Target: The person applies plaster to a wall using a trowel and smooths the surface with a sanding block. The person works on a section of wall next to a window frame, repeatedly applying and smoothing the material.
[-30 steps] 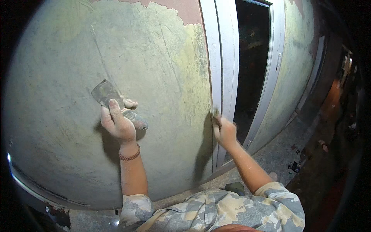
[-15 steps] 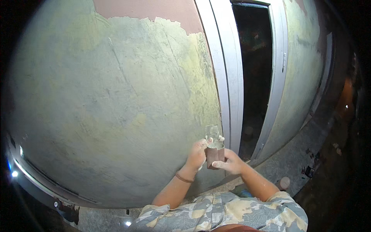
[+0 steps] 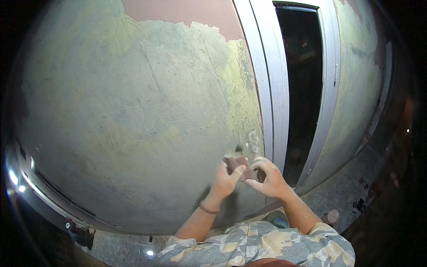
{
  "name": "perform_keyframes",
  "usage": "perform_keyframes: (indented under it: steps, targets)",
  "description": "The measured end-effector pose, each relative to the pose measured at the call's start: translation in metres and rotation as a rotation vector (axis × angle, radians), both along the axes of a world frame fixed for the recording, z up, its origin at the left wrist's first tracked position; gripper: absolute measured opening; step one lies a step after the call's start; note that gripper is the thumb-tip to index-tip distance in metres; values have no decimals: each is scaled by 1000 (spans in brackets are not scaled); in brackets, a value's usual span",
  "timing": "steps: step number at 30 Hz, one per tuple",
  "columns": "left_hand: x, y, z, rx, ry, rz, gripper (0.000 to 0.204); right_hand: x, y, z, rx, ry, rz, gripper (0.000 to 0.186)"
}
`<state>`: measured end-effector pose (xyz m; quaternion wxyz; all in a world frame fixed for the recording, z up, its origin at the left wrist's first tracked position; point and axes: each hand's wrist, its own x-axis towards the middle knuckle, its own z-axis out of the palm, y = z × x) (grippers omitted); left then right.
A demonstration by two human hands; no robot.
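Note:
A reddish-brown folded sheet, which looks like sandpaper (image 3: 240, 166), is in front of the wall near the door frame. My left hand (image 3: 224, 181) is closed on it, thumb across its front face. A pale edge shows along its top. My right hand (image 3: 272, 180) is just to the right, fingers curved and apart from the thumb. Its thumb tip reaches the sheet's lower corner; whether it presses there I cannot tell. Something dark brown shows in the gap of that hand, too unclear to name. Whitish dust coats the fingers of both hands.
The wall (image 3: 133, 111) is patchy grey-green and yellowish, with pinkish paint (image 3: 187, 11) along its top. To the right stands a white door frame (image 3: 273, 89) around a dark opening. A round pale container (image 3: 330, 216) and small dark items (image 3: 361, 204) are on the floor at right.
The brown sheet, earlier upright and curled open at the top, is now flatter and tilted. My right hand has come off its front; my left thumb now lies across it. The view has shifted slightly.

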<state>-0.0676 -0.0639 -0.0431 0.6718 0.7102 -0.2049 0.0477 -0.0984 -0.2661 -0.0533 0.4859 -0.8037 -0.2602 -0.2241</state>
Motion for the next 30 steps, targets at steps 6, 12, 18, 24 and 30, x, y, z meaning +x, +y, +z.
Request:
perform_keyframes:
  steps: [6, 12, 18, 24, 30]
  targets:
    - [21, 42, 95, 382, -604, 538, 35, -2, -22, 49, -36, 145, 45, 60]
    - [60, 79, 225, 705, -1444, 928, 51, 5, -29, 108, 116, -102, -196, 67]
    - [85, 65, 295, 864, -1676, 1137, 66, 34, -34, 139, -1, -584, -449, 61]
    - [113, 36, 276, 949, -1542, 1113, 72, 60, -46, 149, -148, -620, -585, 57]
    - [127, 35, 262, 986, -1529, 1230, 66, 72, -50, 157, -190, -668, -563, 52]
